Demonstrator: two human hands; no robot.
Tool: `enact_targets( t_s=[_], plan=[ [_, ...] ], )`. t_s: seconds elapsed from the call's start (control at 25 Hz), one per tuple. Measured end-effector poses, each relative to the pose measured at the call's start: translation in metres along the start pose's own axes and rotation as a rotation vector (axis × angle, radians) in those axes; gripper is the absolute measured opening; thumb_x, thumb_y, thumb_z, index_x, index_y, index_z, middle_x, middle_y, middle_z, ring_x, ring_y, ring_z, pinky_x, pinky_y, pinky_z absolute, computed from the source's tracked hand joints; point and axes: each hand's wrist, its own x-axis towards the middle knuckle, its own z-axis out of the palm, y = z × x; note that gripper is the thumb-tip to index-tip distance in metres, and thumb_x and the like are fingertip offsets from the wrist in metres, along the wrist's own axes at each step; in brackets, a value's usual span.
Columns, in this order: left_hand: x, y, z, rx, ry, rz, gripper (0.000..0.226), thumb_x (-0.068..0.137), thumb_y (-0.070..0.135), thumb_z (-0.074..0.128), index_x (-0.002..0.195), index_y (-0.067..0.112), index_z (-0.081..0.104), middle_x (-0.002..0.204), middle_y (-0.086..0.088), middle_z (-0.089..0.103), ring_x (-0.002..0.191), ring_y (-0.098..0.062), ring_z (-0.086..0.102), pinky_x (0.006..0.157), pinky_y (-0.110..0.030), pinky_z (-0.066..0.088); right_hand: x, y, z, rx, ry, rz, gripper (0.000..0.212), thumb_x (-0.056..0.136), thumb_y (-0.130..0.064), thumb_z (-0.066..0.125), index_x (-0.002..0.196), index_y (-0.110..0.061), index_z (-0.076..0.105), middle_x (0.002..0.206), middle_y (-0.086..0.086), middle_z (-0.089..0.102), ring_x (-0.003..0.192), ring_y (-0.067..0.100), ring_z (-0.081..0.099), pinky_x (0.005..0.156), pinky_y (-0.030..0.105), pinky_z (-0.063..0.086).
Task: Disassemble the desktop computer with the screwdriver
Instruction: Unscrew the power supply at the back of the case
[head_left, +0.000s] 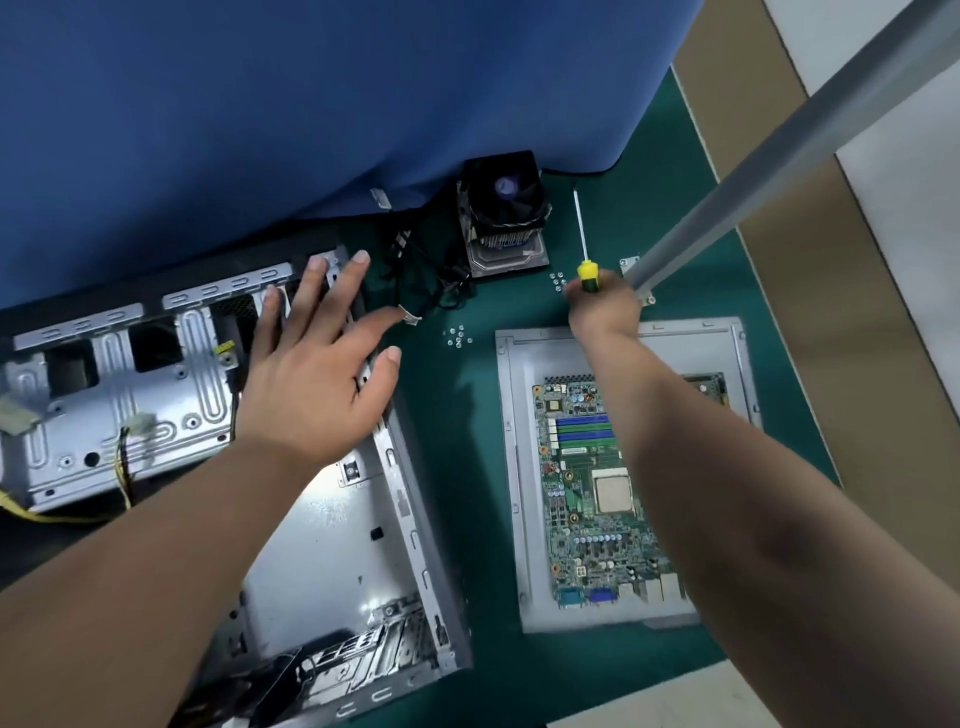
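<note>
Two bare forearms reach in from the near edge. Beneath the left one lies the open grey sheet-metal computer case (363, 561), stripped down to its floor panel, with its drive cage at the left trailing yellow wires. One green motherboard (597, 499) rests on one flat grey metal side panel (514, 467) to the right; any printing on the board is too small to read.

Over the case's far rim, the left hand (317, 364) spreads flat with straight fingers, gripping nothing. Farther off, the right hand (605, 306) is wrapped around the yellow-and-black handle of the one screwdriver (583, 244), whose thin steel shaft points away along the dark green mat (467, 426).

Small silver screws sit in two loose clusters (about six in the nearer cluster (458, 338), roughly as many in the farther cluster (558, 280) beside the right hand). Beyond them stands one black CPU cooler fan (506, 208) atop a finned heatsink, black cables (426, 270) just left of it, against a blue cloth (311, 104).
</note>
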Motion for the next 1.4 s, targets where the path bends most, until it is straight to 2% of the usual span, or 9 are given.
enact_targets(
  t_s=[0.12, 0.28, 0.4, 0.48, 0.6, 0.68, 0.88, 1.16, 1.4],
  plan=[
    [-0.001, 0.000, 0.001, -0.004, 0.012, 0.005, 0.042, 0.101, 0.050, 0.034, 0.138, 0.043, 0.054, 0.171, 0.014, 0.013, 0.160, -0.018, 0.004, 0.126, -0.056, 0.008, -0.002, -0.002, -0.001, 0.029, -0.011, 0.009, 0.019, 0.095, -0.033, 0.057, 0.081, -0.019, 0.058, 0.061, -0.006, 0.048, 0.069, 0.026, 0.055, 0.052, 0.025, 0.029],
    [0.000, 0.001, 0.000, -0.003, 0.011, 0.002, 0.043, 0.101, 0.050, 0.034, 0.137, 0.042, 0.055, 0.171, 0.013, 0.014, 0.160, -0.019, 0.005, 0.126, -0.057, 0.008, -0.036, 0.000, -0.024, 0.341, 0.020, 0.034, 0.022, 0.093, -0.042, 0.062, 0.082, -0.023, 0.059, 0.070, -0.008, 0.057, 0.064, 0.010, 0.052, 0.053, 0.023, 0.033],
    [-0.001, 0.003, -0.002, -0.007, 0.009, -0.006, 0.042, 0.100, 0.049, 0.034, 0.135, 0.040, 0.057, 0.170, 0.011, 0.018, 0.159, -0.021, 0.008, 0.126, -0.057, 0.009, -0.081, 0.005, -0.036, 0.457, -0.003, -0.018, 0.022, 0.097, -0.037, 0.053, 0.081, -0.021, 0.055, 0.085, 0.006, 0.062, 0.071, 0.020, 0.053, 0.063, 0.031, 0.038],
    [0.000, 0.005, -0.004, -0.005, -0.002, -0.014, 0.043, 0.100, 0.049, 0.034, 0.134, 0.040, 0.057, 0.170, 0.010, 0.019, 0.159, -0.022, 0.008, 0.126, -0.056, 0.008, -0.114, 0.011, -0.039, 0.393, -0.060, -0.088, 0.020, 0.101, -0.030, 0.049, 0.086, -0.018, 0.054, 0.092, 0.014, 0.063, 0.073, 0.025, 0.052, 0.066, 0.034, 0.041],
    [0.000, 0.007, -0.008, -0.011, -0.036, -0.028, 0.043, 0.100, 0.050, 0.033, 0.135, 0.040, 0.057, 0.170, 0.010, 0.019, 0.159, -0.021, 0.007, 0.126, -0.055, 0.006, -0.160, 0.021, -0.038, 0.190, -0.123, -0.167, 0.011, 0.100, -0.029, 0.053, 0.098, -0.018, 0.054, 0.082, 0.008, 0.066, 0.066, 0.027, 0.059, 0.057, 0.037, 0.047],
    [0.000, 0.008, -0.010, -0.013, -0.055, -0.034, 0.044, 0.100, 0.050, 0.033, 0.135, 0.041, 0.056, 0.170, 0.010, 0.019, 0.159, -0.021, 0.005, 0.126, -0.055, 0.006, -0.178, 0.022, -0.034, -0.008, -0.143, -0.177, 0.017, 0.096, -0.029, 0.056, 0.110, -0.018, 0.056, 0.080, 0.005, 0.067, 0.069, 0.030, 0.063, 0.058, 0.036, 0.051],
    [0.001, 0.007, -0.011, -0.021, -0.073, -0.037, 0.042, 0.101, 0.050, 0.031, 0.135, 0.042, 0.055, 0.170, 0.011, 0.018, 0.159, -0.021, 0.003, 0.127, -0.055, 0.004, -0.192, 0.016, -0.013, -0.360, -0.128, -0.198, 0.031, 0.090, -0.026, 0.060, 0.116, -0.010, 0.058, 0.109, 0.014, 0.060, 0.091, 0.038, 0.066, 0.062, 0.034, 0.041],
    [0.001, 0.006, -0.009, -0.019, -0.081, -0.043, 0.043, 0.100, 0.051, 0.031, 0.135, 0.042, 0.053, 0.170, 0.012, 0.016, 0.159, -0.019, 0.000, 0.127, -0.054, 0.003, -0.201, 0.027, -0.007, -0.533, -0.121, -0.255, 0.037, 0.089, -0.013, 0.064, 0.125, -0.009, 0.056, 0.123, 0.015, 0.056, 0.098, 0.035, 0.066, 0.063, 0.035, 0.040],
    [0.003, 0.002, -0.003, -0.017, -0.048, -0.031, 0.040, 0.100, 0.051, 0.033, 0.133, 0.041, 0.054, 0.169, 0.012, 0.018, 0.159, -0.020, 0.004, 0.126, -0.056, 0.005, -0.210, 0.026, -0.016, -0.528, -0.200, -0.255, 0.034, 0.097, -0.024, 0.060, 0.126, -0.006, 0.058, 0.133, 0.015, 0.049, 0.103, 0.038, 0.064, 0.069, 0.037, 0.045]
  ],
)
